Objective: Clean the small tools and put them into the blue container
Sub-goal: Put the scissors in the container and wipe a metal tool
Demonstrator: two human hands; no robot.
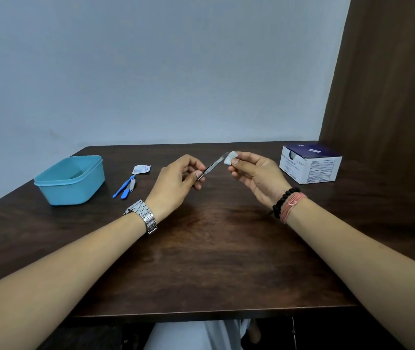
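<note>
Dark wood table (pixel 201 248) against pale wall (pixel 150 72), white-and-navy carton (pixel 311 164) at far right corner, torn white sachet wrapper (pixel 141 169) toward far left, brown panel (pixel 388 72) right.

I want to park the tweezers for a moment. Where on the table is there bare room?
Bare wood lies between the forearms, from the near table edge up to the hands. More lies between the right hand and the white box. It is crowded beside the blue container, where the blue tools and torn wrapper lie.
</note>
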